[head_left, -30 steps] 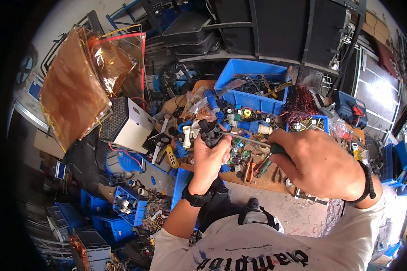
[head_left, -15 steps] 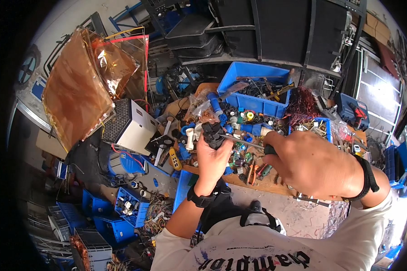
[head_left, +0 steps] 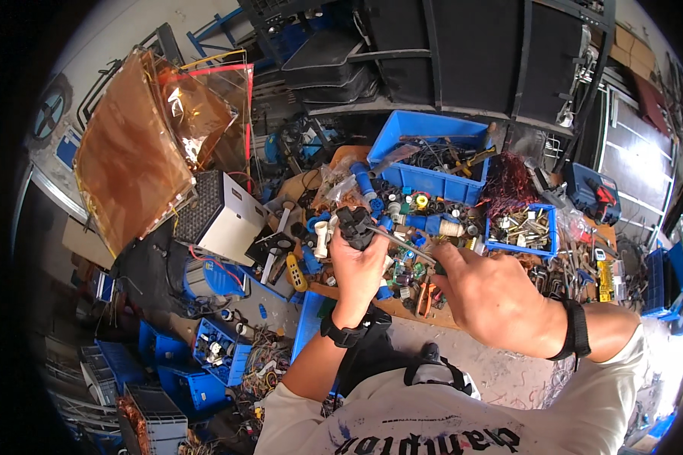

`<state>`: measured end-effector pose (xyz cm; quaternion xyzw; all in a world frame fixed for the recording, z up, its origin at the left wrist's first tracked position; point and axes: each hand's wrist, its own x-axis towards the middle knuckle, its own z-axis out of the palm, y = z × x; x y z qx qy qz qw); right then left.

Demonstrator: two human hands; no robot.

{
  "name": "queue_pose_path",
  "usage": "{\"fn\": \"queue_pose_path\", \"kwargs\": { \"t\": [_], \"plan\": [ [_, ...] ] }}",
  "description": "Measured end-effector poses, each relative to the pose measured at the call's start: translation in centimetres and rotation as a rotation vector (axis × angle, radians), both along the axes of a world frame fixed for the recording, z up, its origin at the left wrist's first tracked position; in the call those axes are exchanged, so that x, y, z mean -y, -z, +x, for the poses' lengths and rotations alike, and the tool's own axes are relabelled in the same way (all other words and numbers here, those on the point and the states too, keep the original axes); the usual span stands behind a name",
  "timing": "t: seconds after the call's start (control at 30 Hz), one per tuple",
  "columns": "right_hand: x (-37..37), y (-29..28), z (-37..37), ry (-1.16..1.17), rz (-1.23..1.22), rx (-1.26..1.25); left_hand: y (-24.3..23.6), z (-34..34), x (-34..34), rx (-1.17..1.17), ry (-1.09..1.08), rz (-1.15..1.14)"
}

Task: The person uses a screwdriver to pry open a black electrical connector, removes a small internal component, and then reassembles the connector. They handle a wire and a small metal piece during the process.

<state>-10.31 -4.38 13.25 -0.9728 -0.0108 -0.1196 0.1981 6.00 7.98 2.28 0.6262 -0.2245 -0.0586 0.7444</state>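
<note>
My left hand point(head_left: 358, 274) is closed round a dark, blocky plastic part point(head_left: 354, 226), held above the near side of the cluttered bench. In my right hand point(head_left: 501, 299) is a screwdriver point(head_left: 408, 246). Its handle is mostly hidden in my fist. The metal shaft points left and away from me, and its end meets the right side of the black part. Whether the tip sits in a screw is too small to tell. Orange-handled pliers point(head_left: 423, 300) lie on the bench between my hands. A white plastic fitting point(head_left: 321, 240) stands just left of the black part.
Behind my hands is a large blue bin point(head_left: 440, 184) with cables and tools. A smaller blue tray point(head_left: 517, 248) of metal pieces sits to the right. Leftward are a yellow control box point(head_left: 296, 273) and a white-sided case point(head_left: 231, 227). Blue crates point(head_left: 197, 387) crowd the floor.
My right hand has moved slightly left and down, its wrist lower, with the screwdriver still against the black part. The left hand has hardly moved.
</note>
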Motion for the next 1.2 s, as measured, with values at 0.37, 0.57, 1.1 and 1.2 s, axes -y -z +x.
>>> {"fn": "queue_pose_path", "kwargs": {
  "t": [0.37,0.57,1.1,1.2],
  "plan": [
    [0.0,3.1,1.1,-0.004,0.437,-0.058,-1.1,-1.0,-0.1,-0.245,0.053,-0.142],
    [-0.2,4.1,1.1,0.061,0.163,0.031,-1.0,-0.2,-0.2,-0.216,0.058,-0.033],
    [1.8,5.5,3.6,-0.046,0.818,-0.213,0.0,-0.2,-0.1,-0.199,0.003,-0.033],
    [1.5,6.7,3.9,-0.02,1.167,-0.368,0.8,0.0,0.2,-0.228,-0.024,-0.099]
  ]
}}
